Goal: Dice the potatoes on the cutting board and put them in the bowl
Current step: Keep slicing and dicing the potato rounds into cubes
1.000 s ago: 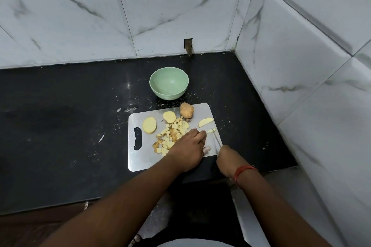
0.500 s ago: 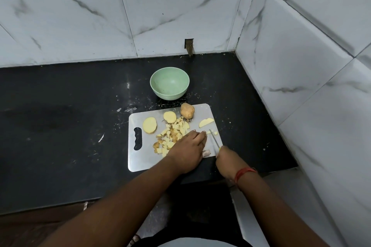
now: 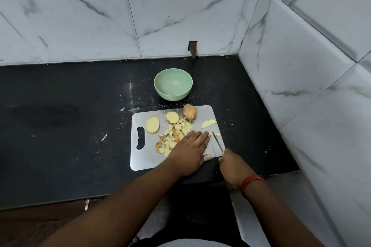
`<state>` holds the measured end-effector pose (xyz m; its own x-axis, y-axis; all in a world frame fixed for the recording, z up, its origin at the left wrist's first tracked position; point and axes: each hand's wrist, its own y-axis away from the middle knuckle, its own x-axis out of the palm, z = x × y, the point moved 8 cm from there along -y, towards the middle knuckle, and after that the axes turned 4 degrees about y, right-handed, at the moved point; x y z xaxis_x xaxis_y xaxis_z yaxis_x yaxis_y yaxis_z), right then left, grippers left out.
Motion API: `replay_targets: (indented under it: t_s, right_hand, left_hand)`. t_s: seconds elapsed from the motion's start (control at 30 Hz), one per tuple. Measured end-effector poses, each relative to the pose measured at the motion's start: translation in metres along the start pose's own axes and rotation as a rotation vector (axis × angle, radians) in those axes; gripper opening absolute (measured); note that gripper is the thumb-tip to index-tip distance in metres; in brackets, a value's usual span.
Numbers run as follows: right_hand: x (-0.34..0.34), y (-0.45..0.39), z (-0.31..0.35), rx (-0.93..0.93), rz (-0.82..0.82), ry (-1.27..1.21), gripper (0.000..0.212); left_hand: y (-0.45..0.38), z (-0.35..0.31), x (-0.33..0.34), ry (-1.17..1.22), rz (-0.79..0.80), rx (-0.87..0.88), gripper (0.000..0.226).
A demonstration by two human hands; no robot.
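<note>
Nearest, the right hand (image 3: pixel 232 163) grips a knife (image 3: pixel 217 141) by its yellow handle, blade angled onto the cutting board (image 3: pixel 138 161). The left hand (image 3: pixel 188 151) lies flat, fingers straight, pressing what seems to be a potato piece hidden beneath it. Beside it sit the diced pieces (image 3: pixel 174 135), two round slices (image 3: pixel 152 125), a wedge (image 3: pixel 208 123) and a whole potato (image 3: pixel 190 111). Beyond, on the counter (image 3: pixel 70 116), stands the green bowl (image 3: pixel 173 84).

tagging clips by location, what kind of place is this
Most likely a home kitchen corner: a dark stone countertop against marble-look wall tiles, with a cutting board of diced potato and a green bowl.
</note>
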<state>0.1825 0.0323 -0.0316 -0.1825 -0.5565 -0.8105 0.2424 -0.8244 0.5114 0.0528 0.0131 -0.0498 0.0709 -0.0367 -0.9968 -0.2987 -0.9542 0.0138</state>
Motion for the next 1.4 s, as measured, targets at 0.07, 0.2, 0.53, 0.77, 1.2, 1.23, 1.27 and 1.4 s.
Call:
replay_targets:
  t_s: [0.07,0.2,0.53,0.77,1.2,1.23,1.27,1.4]
  right_hand:
    - [0.002,-0.004,0.006,-0.005,0.01,0.033,0.009]
    - [0.009,-0.009,0.009,0.069,0.048,0.036,0.021]
    - [0.012,0.011,-0.005,0.004,0.033,0.004,0.008]
    - [0.011,-0.003,0.011,0.007,0.035,0.018,0.005]
    - [0.014,0.017,-0.019,0.042,0.191,-0.214,0.018]
    - [0.012,0.019,-0.023,0.065,0.193,-0.317,0.019]
    - [0.01,0.021,-0.027,0.089,0.195,-0.441,0.019]
    - [-0.002,0.027,-0.034,0.137,0.169,-0.782,0.013]
  left_hand:
    - [0.005,0.003,0.002,-0.022,-0.012,-0.021,0.076]
    - [0.005,0.007,0.003,-0.008,-0.016,-0.051,0.077]
    - [0.003,0.005,0.003,-0.006,-0.038,-0.067,0.075]
    - [0.004,0.005,0.001,-0.01,-0.023,-0.073,0.079]
    - [0.0,0.006,-0.008,0.032,-0.039,-0.111,0.08]
    - [-0.001,0.005,-0.011,0.037,-0.067,-0.113,0.077]
    - [-0.003,0.004,-0.014,0.035,-0.096,-0.115,0.075]
    - [-0.015,-0.007,-0.021,-0.01,-0.158,-0.069,0.065]
